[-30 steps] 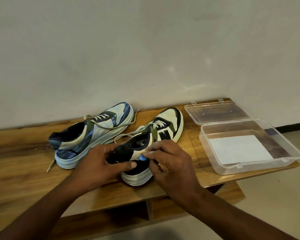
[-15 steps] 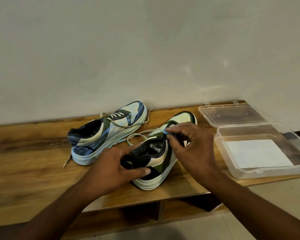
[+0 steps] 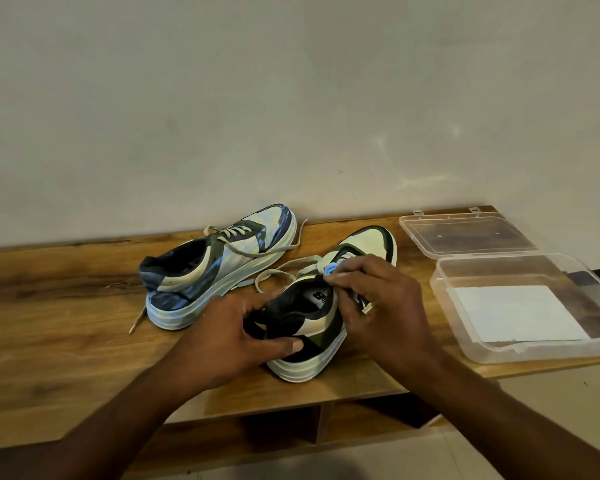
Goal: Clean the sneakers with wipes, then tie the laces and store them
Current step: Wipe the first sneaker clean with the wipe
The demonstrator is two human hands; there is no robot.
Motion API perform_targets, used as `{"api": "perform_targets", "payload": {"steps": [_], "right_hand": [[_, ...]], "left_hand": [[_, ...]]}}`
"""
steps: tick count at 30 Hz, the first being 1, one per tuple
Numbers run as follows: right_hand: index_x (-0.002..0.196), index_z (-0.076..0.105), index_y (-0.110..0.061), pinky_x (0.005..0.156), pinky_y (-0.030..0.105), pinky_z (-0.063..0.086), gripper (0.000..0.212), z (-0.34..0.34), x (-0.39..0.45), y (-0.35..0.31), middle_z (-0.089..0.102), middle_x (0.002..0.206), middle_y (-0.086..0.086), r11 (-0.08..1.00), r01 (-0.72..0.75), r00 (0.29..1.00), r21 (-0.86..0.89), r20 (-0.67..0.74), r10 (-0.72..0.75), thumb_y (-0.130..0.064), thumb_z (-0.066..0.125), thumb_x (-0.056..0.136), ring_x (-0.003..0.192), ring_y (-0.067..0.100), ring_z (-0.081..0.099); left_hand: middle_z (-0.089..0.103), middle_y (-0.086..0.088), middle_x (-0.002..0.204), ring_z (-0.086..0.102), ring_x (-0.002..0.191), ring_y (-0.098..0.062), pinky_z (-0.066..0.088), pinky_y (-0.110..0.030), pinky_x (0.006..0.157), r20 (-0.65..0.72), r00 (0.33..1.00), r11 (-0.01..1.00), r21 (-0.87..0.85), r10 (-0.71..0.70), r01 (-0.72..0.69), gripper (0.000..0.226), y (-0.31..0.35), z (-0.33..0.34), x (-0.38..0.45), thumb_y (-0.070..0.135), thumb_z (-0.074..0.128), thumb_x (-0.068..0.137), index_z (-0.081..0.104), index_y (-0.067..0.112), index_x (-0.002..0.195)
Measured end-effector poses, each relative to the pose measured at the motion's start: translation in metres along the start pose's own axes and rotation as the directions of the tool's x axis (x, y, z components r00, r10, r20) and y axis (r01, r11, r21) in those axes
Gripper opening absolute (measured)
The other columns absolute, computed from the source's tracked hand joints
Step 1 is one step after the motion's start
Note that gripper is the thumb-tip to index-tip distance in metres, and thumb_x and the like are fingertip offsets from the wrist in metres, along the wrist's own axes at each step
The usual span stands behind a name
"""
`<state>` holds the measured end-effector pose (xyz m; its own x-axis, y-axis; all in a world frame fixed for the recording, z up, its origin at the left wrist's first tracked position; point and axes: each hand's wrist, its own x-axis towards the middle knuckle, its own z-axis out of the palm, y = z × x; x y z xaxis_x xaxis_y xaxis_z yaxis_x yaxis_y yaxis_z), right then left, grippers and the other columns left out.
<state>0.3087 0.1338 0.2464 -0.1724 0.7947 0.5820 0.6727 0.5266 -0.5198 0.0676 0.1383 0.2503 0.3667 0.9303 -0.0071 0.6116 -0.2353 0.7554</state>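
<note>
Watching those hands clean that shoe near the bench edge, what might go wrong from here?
1. The near sneaker sits close to the bench front edge; only the left hand steadies its heel, so a hard rub could push it off.
2. The right hand pinches only a tiny blue wipe at the tongue; it could slip or snag in the loose laces.
3. The far sneaker has a lace end trailing that an arm could catch.
</note>
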Motion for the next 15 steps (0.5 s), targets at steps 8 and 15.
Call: {"api": "perform_targets", "payload": {"steps": [8, 15], "right_hand": [[0.098, 0.081, -0.009, 0.075, 0.041, 0.061, 0.025, -0.011, 0.018, 0.061, 0.073, 0.092, 0.003, 0.952, -0.259, 0.958, -0.163, -0.167, 0.232, 0.007, 0.076, 0.079, 0.078, 0.011, 0.064], [0.099, 0.08, -0.018, 0.076, 0.023, 0.06, 0.024, -0.006, -0.003, 0.007, 0.072, 0.097, -0.007, 0.968, -0.244, 0.97, -0.054, 0.003, 0.244, -0.004, 0.082, 0.079, 0.085, 0.002, 0.066]], "left_hand": [[0.074, 0.029, 0.105, 0.069, 0.099, 0.004, 0.06, -0.031, 0.086, -0.004, 1.0, 1.0, -0.006, -0.022, 0.022, 0.055, -0.001, 0.001, 0.0, 0.052, 0.089, 0.071, 0.069, 0.051, 0.122], [0.074, 0.03, 0.103, 0.069, 0.097, 0.007, 0.053, -0.012, 0.079, -0.084, 0.996, 0.999, -0.033, -0.004, 0.001, 0.054, 0.001, 0.006, -0.003, 0.049, 0.09, 0.071, 0.067, 0.054, 0.12]]}}
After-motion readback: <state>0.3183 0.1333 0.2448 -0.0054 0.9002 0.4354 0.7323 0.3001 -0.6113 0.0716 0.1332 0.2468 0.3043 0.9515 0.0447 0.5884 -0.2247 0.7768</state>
